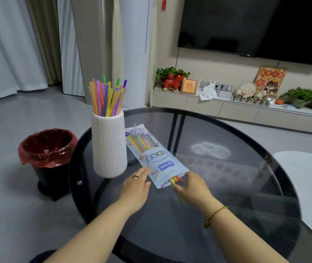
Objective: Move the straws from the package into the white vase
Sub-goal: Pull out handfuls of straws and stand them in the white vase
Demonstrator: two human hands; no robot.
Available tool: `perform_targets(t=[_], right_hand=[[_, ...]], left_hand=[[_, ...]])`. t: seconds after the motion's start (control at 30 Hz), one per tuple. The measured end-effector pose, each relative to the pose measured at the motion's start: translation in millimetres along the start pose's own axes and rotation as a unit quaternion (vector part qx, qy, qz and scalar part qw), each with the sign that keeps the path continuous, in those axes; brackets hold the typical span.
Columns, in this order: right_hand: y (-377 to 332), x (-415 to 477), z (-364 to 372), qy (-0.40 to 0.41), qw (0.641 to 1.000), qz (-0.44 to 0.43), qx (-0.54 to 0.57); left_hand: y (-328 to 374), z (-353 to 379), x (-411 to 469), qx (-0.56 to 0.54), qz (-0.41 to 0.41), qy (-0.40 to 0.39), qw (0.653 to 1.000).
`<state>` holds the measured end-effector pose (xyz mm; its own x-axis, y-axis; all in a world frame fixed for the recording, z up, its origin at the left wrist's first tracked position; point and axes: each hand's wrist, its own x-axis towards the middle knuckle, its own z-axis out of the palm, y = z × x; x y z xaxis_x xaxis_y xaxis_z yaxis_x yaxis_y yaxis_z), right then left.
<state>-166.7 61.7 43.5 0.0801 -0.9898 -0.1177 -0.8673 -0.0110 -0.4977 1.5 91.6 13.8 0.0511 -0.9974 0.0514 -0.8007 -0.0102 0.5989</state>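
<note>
Head view shows the straw package (152, 156) lying flat on the glass worktop (227, 186) just beside the white vase (109, 147), which already holds a bunch of upright straws (106, 97); the remaining straws (172, 181) poke out of the package's open near end. The left hand (137, 185) lies flat and open, fingers touching the package's near left edge, while the right hand (191, 186) pinches a yellow straw (180, 194) at that mouth. These straws look light, thin, slick and easily bent, so they are best gripped near their exposed ends while the crinkly film is pinned down.
</note>
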Motion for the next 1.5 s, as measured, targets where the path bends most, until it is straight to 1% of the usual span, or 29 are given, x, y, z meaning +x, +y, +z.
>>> perform_targets(t=[0.13, 0.23, 0.43, 0.67, 0.77, 0.9, 1.03, 1.23, 1.4, 1.5], right_hand=[[0, 6, 12, 0.023, 0.997, -0.001, -0.076], [-5, 16, 18, 0.032, 0.993, -0.009, -0.116], [-9, 26, 28, 0.039, 0.962, -0.092, -0.256], [-1, 25, 17, -0.007, 0.941, -0.13, -0.313], [13, 13, 5, -0.036, 0.94, -0.123, -0.317], [43, -6, -13, -0.05, 0.938, -0.106, -0.326], [60, -17, -26, -0.056, 0.951, -0.082, -0.293], [41, -4, -21, -0.033, 0.979, -0.044, -0.196], [21, 18, -12, -0.038, 0.98, -0.022, -0.194], [18, 22, -9, -0.037, 0.971, -0.027, -0.236]], left_hand=[[-3, 9, 8, 0.08, 0.018, -0.02, 0.996], [-5, 13, 12, 0.111, 0.026, -0.021, 0.993], [-6, 14, 13, 0.127, 0.028, -0.027, 0.991], [-5, 14, 12, 0.133, 0.026, -0.032, 0.99], [-5, 13, 11, 0.139, 0.027, -0.034, 0.989], [-4, 13, 11, 0.145, 0.029, -0.033, 0.988], [-3, 14, 11, 0.153, 0.029, -0.03, 0.987], [-3, 14, 11, 0.15, 0.027, -0.033, 0.988], [-4, 15, 11, 0.151, 0.026, -0.029, 0.988], [-6, 15, 11, 0.152, 0.027, -0.028, 0.988]])
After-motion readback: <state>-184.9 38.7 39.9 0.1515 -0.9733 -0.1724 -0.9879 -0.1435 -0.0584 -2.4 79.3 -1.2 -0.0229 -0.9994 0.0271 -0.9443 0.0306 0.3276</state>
